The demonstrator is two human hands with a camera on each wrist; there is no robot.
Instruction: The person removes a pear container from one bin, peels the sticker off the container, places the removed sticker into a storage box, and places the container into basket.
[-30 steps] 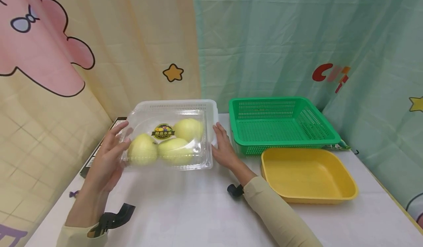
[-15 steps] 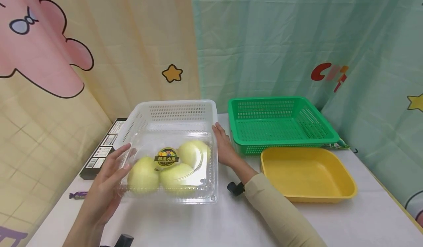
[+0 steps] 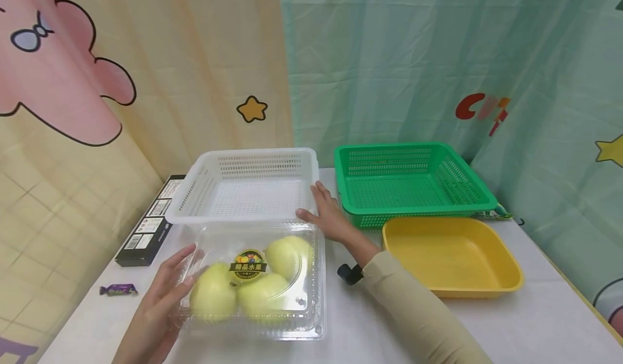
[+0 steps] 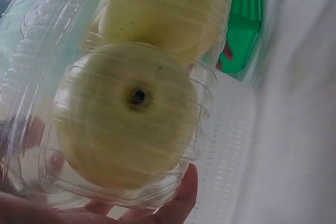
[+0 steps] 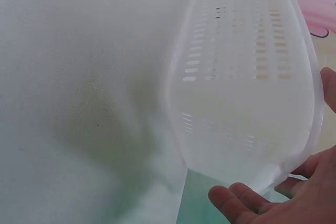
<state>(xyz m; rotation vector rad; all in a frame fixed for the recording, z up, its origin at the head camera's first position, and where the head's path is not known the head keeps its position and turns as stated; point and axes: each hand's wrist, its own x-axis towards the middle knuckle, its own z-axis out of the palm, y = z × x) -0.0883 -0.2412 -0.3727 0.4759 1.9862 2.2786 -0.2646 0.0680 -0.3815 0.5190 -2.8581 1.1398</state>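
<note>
A clear plastic clamshell box (image 3: 311, 304) with three pale green round fruits (image 3: 260, 293) and a round label sits low over the white table, in front of a white slotted basket (image 3: 248, 161). My left hand (image 3: 182, 280) grips the box's left side. In the left wrist view its fingers (image 4: 176, 200) wrap under the plastic, with a fruit (image 4: 126, 114) filling the frame. My right hand (image 3: 318, 207) rests with straight fingers against the white basket's front right corner. The right wrist view shows its fingers (image 5: 236, 198) just below that basket's (image 5: 247, 77) rim.
A green slotted basket (image 3: 413, 156) stands right of the white one, with a yellow tray (image 3: 506, 269) in front of it. A black flat box (image 3: 146, 231) and a small purple candy (image 3: 118, 289) lie at the left. Curtains close off the back and sides.
The clamshell box has come out of the white basket, toward me and down onto the table front. My right hand let go of it and stays by the basket corner.
</note>
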